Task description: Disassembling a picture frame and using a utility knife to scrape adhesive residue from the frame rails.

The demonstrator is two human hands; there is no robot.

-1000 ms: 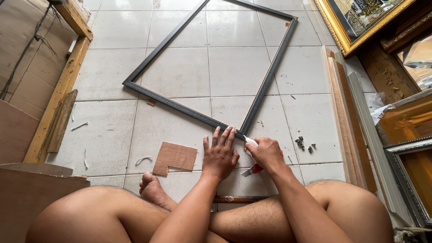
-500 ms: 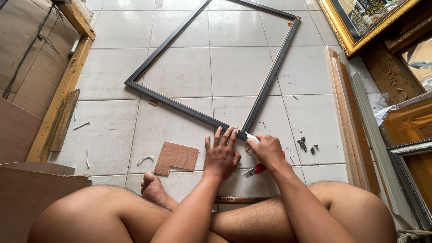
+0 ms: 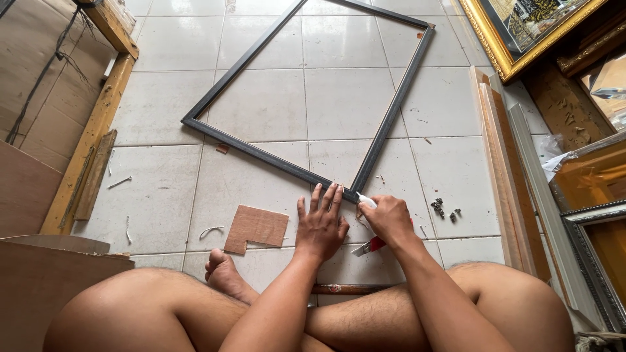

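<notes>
nothing moved: left hand [image 3: 321, 225] flat on frame corner [image 3: 349, 193], right hand [image 3: 387, 218] grasping glue tube [image 3: 366, 201].

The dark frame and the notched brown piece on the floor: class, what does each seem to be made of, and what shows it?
Dark frame: probably painted or stained wood moulding, matt black with mitred corners; metal is possible. Notched brown piece: thin hardboard or cardboard, flat, dull, evenly brown, with cleanly cut edges.
</notes>
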